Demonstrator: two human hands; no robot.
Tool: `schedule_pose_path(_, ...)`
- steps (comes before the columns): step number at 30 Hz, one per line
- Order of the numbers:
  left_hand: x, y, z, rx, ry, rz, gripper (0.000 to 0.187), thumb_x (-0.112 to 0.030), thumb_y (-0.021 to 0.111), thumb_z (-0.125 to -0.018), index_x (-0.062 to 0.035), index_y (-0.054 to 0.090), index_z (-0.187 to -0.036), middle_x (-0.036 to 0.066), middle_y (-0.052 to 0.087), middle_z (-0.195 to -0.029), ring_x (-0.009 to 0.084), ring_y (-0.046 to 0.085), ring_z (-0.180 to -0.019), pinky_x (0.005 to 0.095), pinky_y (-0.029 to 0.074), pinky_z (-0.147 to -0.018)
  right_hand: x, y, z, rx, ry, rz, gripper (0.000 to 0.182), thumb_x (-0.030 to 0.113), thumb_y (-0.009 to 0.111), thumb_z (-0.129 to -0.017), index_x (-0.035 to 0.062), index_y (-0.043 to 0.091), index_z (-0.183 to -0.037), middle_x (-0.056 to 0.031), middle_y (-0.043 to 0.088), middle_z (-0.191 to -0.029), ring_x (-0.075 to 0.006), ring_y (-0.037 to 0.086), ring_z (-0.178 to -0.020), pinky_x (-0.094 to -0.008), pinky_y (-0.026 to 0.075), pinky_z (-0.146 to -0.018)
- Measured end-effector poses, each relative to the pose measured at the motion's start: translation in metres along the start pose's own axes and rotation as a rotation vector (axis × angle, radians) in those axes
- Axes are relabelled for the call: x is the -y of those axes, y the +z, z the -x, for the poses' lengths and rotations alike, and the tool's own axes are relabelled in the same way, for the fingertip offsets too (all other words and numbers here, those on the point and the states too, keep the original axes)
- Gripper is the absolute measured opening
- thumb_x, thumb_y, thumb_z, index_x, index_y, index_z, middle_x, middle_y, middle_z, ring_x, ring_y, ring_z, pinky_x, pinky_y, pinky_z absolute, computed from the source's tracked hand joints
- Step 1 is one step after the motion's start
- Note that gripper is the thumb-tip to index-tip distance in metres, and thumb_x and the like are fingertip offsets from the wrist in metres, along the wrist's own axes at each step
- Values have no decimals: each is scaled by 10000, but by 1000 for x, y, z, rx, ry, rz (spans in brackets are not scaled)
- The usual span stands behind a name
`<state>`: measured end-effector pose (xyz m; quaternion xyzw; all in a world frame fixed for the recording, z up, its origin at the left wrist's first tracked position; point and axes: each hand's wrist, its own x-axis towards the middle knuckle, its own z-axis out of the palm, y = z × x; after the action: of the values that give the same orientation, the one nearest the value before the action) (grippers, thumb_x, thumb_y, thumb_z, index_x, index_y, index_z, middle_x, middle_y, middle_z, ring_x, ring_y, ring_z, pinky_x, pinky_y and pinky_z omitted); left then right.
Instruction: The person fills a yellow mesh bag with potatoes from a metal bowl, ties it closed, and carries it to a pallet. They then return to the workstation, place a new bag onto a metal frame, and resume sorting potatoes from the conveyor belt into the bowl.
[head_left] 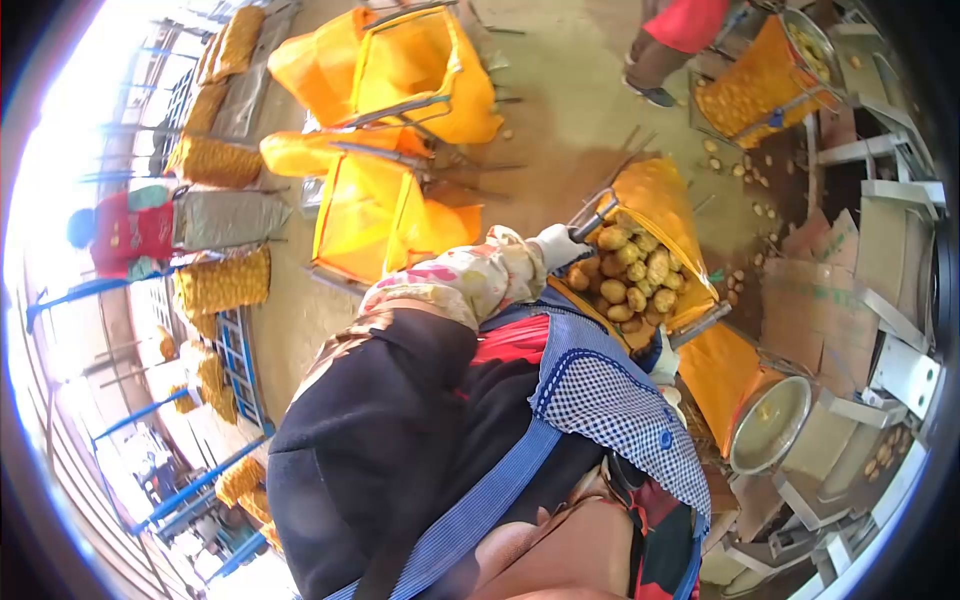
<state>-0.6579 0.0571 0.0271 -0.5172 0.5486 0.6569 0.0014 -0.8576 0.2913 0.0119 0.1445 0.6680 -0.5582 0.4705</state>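
1. Orange mesh sack (648, 192) of potatoes (636, 272): between two and three o'clock.
2. Sack's nine o'clock: your gloved left hand (559, 246) grips a metal handle (606, 208).
3. Sack's six o'clock: your right hand (664, 362), partly hidden; grip unclear.

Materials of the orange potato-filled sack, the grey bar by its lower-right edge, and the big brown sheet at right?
Orange, open-mouthed, plastic-looking sack: probably woven or mesh plastic; thin, pliant walls, weave too fine to confirm.
Grey, straight, metal-looking bar: likely steel, dull finish; slim, rigid look, alloy unclear.
Brown, flat cardboard sheet: matte; creases, ragged edge, green printing.
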Motion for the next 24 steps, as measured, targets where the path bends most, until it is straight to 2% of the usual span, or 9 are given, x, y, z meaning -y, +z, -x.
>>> schedule_pose_path(4,17,-10,19,-2,17,-66,369,-363,674,-736,-92,648,-985,96,631,-717,201,617,-577,321,523,-540,-12,17,23,-62,-93,170,315,285,626,-866,101,439,-692,-23,392,-460,-173,380,-350,-359,350,-364)
schedule_pose_path(8,24,-14,37,19,41,-96,388,-310,671,-763,-67,613,-1060,93,610,-705,189,599,-552,314,523,-497,-36,-7,23,56,-70,286,359,373,585,-880,97,453,-693,-16,390,-477,-165,419,-402,-337,360,-399)
schedule_pose_path(11,42,-11,58,32,48,-159,393,-340,670,-749,-101,624,-1057,99,640,-766,206,622,-632,337,519,-605,-57,-20,35,90,0,263,365,387,581,-880,88,466,-704,-19,397,-483,-166,431,-413,-330,364,-405)
schedule_pose_path(13,59,-7,63,-21,148,-296,387,-367,658,-726,-116,641,-1021,128,660,-865,275,634,-819,377,494,-745,-73,-18,43,90,54,265,356,377,588,-877,82,472,-714,-23,404,-484,-170,433,-409,-333,367,-400)
schedule_pose_path(15,71,-11,74,-4,162,-305,397,-375,649,-718,-119,643,-1022,140,659,-923,289,624,-877,389,483,-787,-90,-18,53,96,97,265,347,367,595,-873,76,479,-724,-27,411,-485,-174,435,-405,-335,369,-396)
schedule_pose_path(19,85,-29,104,47,128,-310,340,-374,648,-725,-143,674,-973,133,668,-839,308,633,-818,400,493,-757,-123,-30,77,81,137,224,331,348,609,-867,64,492,-743,-35,425,-488,-181,440,-398,-340,373,-388)
schedule_pose_path(21,103,-28,117,7,211,-371,336,-394,656,-742,-130,681,-948,109,661,-747,273,643,-695,385,508,-661,-142,-39,96,26,122,172,324,338,616,-864,58,498,-753,-38,431,-489,-184,442,-394,-342,375,-383)
schedule_pose_path(23,118,-21,135,48,171,-266,391,-417,679,-756,-62,655,-919,63,611,-641,154,594,-514,305,481,-495,-160,-51,115,-28,110,114,317,329,623,-861,52,504,-763,-42,438,-491,-188,444,-390,-344,377,-379)
schedule_pose_path(24,125,-20,127,66,166,-224,373,-405,688,-755,-58,642,-884,51,592,-620,150,583,-509,300,475,-487,-164,-51,115,-36,114,81,313,324,627,-859,49,508,-768,-44,442,-491,-190,445,-388,-345,378,-377)
